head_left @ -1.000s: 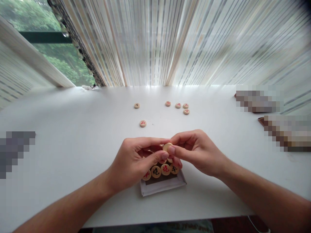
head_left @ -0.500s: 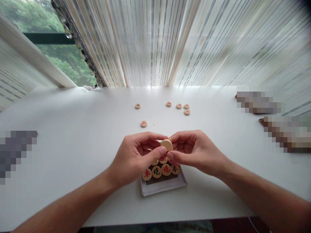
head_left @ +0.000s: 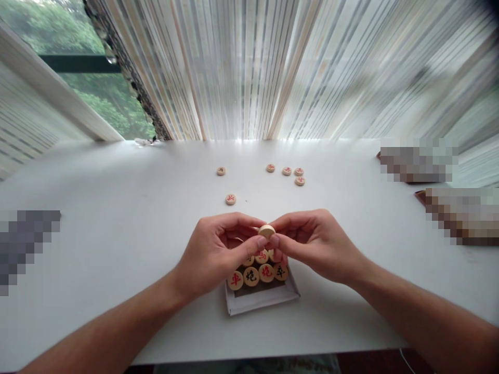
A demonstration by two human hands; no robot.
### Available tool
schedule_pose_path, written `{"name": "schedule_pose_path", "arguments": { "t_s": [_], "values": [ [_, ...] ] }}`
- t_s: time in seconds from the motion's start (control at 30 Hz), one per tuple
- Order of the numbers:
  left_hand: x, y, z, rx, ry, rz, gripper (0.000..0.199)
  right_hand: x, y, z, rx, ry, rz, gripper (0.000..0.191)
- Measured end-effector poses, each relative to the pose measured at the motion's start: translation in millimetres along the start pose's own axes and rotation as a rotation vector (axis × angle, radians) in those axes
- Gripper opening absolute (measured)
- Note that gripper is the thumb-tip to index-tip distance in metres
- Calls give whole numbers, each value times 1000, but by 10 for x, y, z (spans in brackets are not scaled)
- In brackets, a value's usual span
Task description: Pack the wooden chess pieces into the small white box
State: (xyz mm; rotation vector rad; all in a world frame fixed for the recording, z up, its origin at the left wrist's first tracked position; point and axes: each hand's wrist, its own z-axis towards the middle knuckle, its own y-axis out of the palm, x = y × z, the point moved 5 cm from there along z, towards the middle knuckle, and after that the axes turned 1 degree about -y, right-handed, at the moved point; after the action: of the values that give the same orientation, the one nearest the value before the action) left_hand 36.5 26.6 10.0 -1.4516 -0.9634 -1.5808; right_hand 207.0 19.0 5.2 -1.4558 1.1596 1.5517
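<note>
A round wooden chess piece (head_left: 267,230) is pinched between both hands above an open white box (head_left: 265,301). My left hand (head_left: 218,249) grips its left side with thumb and fingertips, and my right hand (head_left: 312,241) grips its right side. The piece's pale rim shows; no marking can be seen on it. Inside the box lie several pieces face up with red or black characters, among them a red one (head_left: 235,280) at the front left and a black one (head_left: 280,271) at the front right. My hands hide the back of the box.
Farther back on the white table (head_left: 117,208) lie a black-marked piece (head_left: 221,171), a red-marked piece (head_left: 231,199) and several more red-marked ones towards the right. Blurred-out objects sit at the left and right edges. Striped curtains (head_left: 234,67) hang behind.
The held piece has tilted, so more of its rim and less of its flat face shows. My right thumb has moved up onto its lower edge.
</note>
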Motion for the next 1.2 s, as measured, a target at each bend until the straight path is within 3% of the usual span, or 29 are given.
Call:
{"name": "schedule_pose_path", "arguments": {
  "t_s": [0.2,0.37,0.5,0.67,0.97,1.2],
  "values": [
    [31,-36,-7,64,96,124,14,-45,-1,14,1,-37,-53,28],
    [117,-70,-66,129,376,502,8,7,-47,31,15,-10,-101,30],
    [197,-33,-117,90,605,700,11,24,-53,26,-4,-25,-146,30],
    [233,-9,-150,34,723,753,14,-34,-69,15,-25,-75,-297,32],
    [185,-2,-138,-1,771,866,12,-47,-106,15,-72,-143,-501,17],
    [203,-51,-76,85,655,835,11,-150,-102,-9,-107,-157,-598,18]
  ]
}}
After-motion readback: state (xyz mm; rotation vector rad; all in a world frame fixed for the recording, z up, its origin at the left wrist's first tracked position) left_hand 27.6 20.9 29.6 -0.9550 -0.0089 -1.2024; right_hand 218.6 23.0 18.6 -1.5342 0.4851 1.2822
